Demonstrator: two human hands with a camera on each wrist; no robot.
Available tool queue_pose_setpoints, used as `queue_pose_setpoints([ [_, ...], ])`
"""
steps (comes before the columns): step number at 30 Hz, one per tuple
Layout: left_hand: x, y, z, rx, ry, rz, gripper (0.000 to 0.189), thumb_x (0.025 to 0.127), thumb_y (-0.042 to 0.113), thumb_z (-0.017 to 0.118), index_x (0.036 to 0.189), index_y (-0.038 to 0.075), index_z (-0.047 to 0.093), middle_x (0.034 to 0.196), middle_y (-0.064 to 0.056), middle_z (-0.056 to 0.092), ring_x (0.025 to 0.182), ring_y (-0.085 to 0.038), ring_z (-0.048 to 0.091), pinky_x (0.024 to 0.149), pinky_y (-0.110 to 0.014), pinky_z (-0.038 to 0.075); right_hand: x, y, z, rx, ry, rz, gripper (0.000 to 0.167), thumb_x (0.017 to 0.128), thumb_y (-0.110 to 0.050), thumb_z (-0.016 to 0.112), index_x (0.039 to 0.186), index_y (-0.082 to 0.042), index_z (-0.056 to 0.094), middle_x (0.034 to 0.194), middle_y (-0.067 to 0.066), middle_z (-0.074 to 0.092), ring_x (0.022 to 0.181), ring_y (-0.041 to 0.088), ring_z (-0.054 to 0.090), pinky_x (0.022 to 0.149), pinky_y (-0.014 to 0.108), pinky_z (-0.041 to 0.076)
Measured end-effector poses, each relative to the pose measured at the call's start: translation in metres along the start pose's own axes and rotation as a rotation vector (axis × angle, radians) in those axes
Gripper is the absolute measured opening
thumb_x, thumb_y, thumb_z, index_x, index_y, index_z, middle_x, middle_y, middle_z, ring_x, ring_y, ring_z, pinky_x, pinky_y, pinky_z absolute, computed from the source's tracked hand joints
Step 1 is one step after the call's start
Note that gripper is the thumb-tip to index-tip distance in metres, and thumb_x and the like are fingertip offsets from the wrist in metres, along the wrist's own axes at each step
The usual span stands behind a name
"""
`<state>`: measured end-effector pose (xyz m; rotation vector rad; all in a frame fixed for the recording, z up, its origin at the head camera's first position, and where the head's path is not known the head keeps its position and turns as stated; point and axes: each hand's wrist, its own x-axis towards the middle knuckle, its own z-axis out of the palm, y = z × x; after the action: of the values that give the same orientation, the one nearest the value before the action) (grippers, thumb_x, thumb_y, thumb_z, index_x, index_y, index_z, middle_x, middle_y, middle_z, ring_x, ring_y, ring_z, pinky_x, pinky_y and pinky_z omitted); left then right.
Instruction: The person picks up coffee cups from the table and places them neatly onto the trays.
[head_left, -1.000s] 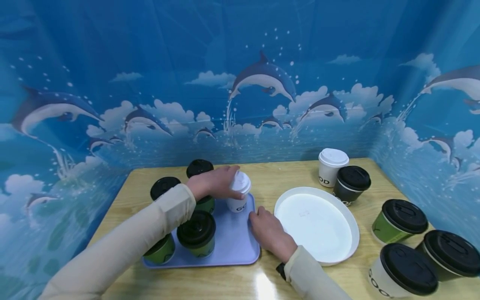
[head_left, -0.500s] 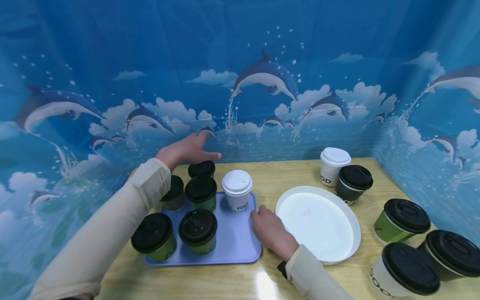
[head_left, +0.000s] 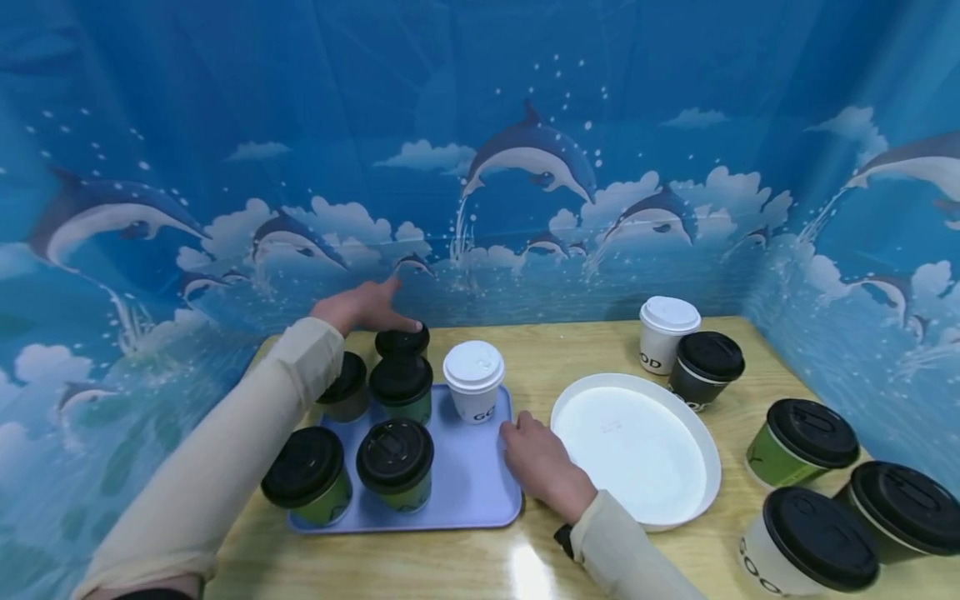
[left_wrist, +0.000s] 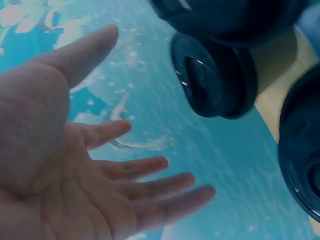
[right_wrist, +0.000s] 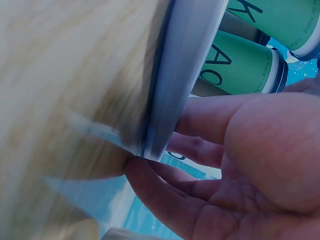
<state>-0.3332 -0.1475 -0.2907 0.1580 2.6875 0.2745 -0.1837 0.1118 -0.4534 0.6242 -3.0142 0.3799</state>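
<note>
My left hand (head_left: 367,307) is stretched out at the back left, fingers spread, beside a black-lidded cup (head_left: 402,342) standing behind the tray. In the left wrist view this cup's lid (left_wrist: 212,75) sits apart from the fingers. My right hand (head_left: 543,462) holds the right edge of the lilac tray (head_left: 468,500), thumb and fingertips at its rim. On the tray stand a white-lidded white cup (head_left: 476,392), two green cups with black lids in front (head_left: 330,500) (head_left: 408,496), and two more black-lidded cups (head_left: 402,387) (head_left: 347,396) behind them.
A round white tray (head_left: 708,458) lies right of my right hand. Behind it stand a white cup (head_left: 660,346) and a dark cup (head_left: 693,383). Several large black-lidded cups (head_left: 783,458) occupy the right side. A dolphin-print curtain (head_left: 480,167) closes off the back.
My left hand has left the white cup on the tray and moved left and back, then dropped slightly beside the rear black-lidded cup. My right hand stays at the tray edge.
</note>
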Motion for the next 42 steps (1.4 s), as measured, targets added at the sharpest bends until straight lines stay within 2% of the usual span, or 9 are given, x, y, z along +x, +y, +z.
queue_pose_setpoints([
  [6,0.005,-0.004,0.004,0.018,-0.017,-0.008,0.098,0.097,0.056,0.064,0.167,0.011,0.013,0.168,-0.027,0.016,0.152,-0.05,0.02,0.116,-0.069,0.026,0.001,0.001,0.001,-0.002,-0.011,0.003,0.013,0.099,-0.006,0.058,0.105,0.003,0.065,0.09,0.017,0.054,0.072,0.027,0.055,0.059,0.043,0.05],
  [12,0.011,-0.002,0.01,0.031,-0.054,-0.035,0.096,0.096,0.059,0.064,0.167,0.014,0.018,0.168,-0.026,0.017,0.152,-0.049,0.021,0.116,-0.068,0.027,0.001,0.001,0.001,0.01,-0.038,0.02,0.014,0.1,-0.007,0.057,0.107,0.002,0.066,0.093,0.018,0.055,0.073,0.027,0.055,0.061,0.043,0.051],
  [23,0.019,0.003,0.019,0.082,-0.084,-0.019,0.09,0.097,0.057,0.064,0.165,0.013,0.025,0.167,-0.025,0.021,0.151,-0.047,0.024,0.115,-0.064,0.032,0.001,0.0,0.0,0.013,-0.038,0.017,0.014,0.1,-0.008,0.059,0.107,0.002,0.065,0.093,0.018,0.055,0.074,0.028,0.055,0.062,0.044,0.05],
  [27,0.018,0.005,0.021,0.103,-0.081,-0.016,0.087,0.097,0.056,0.065,0.164,0.012,0.03,0.166,-0.025,0.025,0.149,-0.047,0.029,0.113,-0.063,0.035,0.001,0.001,0.0,0.01,-0.037,0.019,0.014,0.1,-0.008,0.058,0.106,0.002,0.065,0.093,0.018,0.055,0.073,0.028,0.056,0.061,0.044,0.05],
  [34,0.021,0.005,0.024,0.104,-0.065,0.005,0.084,0.098,0.049,0.067,0.162,0.009,0.031,0.165,-0.025,0.026,0.15,-0.046,0.029,0.114,-0.061,0.035,0.001,0.001,0.0,0.018,-0.046,0.033,0.015,0.101,-0.007,0.056,0.107,0.003,0.065,0.094,0.018,0.056,0.075,0.029,0.056,0.062,0.045,0.051],
  [42,0.031,0.006,0.027,0.113,-0.056,-0.012,0.081,0.097,0.043,0.072,0.16,0.007,0.035,0.158,-0.025,0.04,0.14,-0.042,0.044,0.108,-0.057,0.043,0.002,0.0,0.0,0.006,-0.045,0.024,0.016,0.101,-0.007,0.055,0.107,0.002,0.065,0.094,0.018,0.056,0.074,0.028,0.056,0.062,0.044,0.051],
])
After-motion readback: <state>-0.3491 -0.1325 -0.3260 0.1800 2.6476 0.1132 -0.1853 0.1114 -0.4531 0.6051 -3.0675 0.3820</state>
